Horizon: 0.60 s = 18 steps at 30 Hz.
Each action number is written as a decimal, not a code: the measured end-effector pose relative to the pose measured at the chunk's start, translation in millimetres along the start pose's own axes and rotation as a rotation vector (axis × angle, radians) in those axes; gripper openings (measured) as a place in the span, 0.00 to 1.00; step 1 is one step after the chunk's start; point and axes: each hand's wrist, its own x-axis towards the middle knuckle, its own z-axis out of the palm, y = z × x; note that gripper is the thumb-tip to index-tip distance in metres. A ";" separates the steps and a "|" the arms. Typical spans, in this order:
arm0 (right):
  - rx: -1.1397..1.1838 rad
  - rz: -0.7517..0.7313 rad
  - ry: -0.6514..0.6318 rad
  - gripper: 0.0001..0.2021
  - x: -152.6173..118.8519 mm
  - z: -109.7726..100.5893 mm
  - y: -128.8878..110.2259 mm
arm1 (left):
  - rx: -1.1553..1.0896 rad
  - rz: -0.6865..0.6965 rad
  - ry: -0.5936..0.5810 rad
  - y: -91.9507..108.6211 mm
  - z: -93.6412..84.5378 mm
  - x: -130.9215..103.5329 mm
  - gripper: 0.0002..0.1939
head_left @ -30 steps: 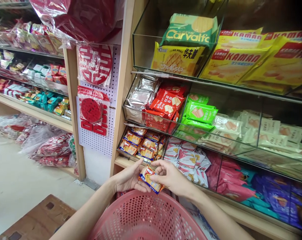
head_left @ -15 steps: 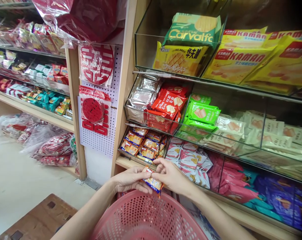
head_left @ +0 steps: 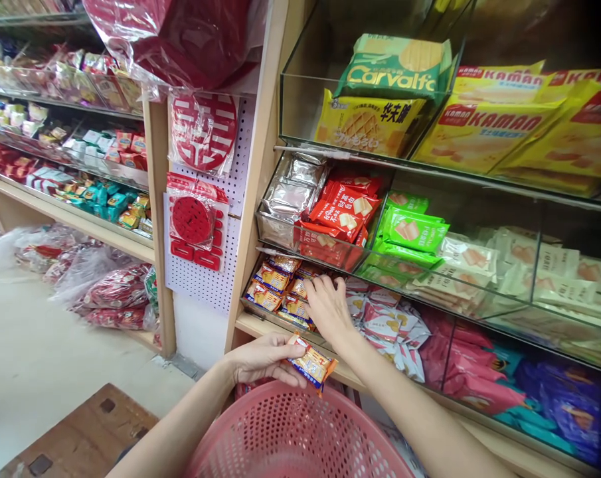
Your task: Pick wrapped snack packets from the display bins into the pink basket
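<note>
My left hand point(head_left: 270, 362) holds a small orange and blue snack packet point(head_left: 311, 362) between thumb and fingers, over the far rim of a pink perforated basket point(head_left: 300, 425). My right hand point(head_left: 327, 305) reaches into the low bin of matching orange and blue packets point(head_left: 265, 295), at its right side. The fingers of that hand are bent over the packets; their tips are partly hidden, and whether they grip one cannot be seen. White and pink packets point(head_left: 384, 318) lie just right of this hand.
Clear bins above hold red packets point(head_left: 347, 206), green packets point(head_left: 412, 229) and yellow KAMAN packs point(head_left: 494, 129). At the lower left is a wooden stool point(head_left: 76, 431). Bagged goods point(head_left: 115, 292) lie on the floor under the left shelves.
My right hand has left the packet in my left hand and moved up and forward into the bin. My left hand still holds its packet, and the view has shifted slightly.
</note>
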 end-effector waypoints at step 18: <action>0.100 0.006 0.090 0.15 -6.4 -13.2 7.4 | 0.003 0.002 0.048 2.1 -3.7 -1.4 0.16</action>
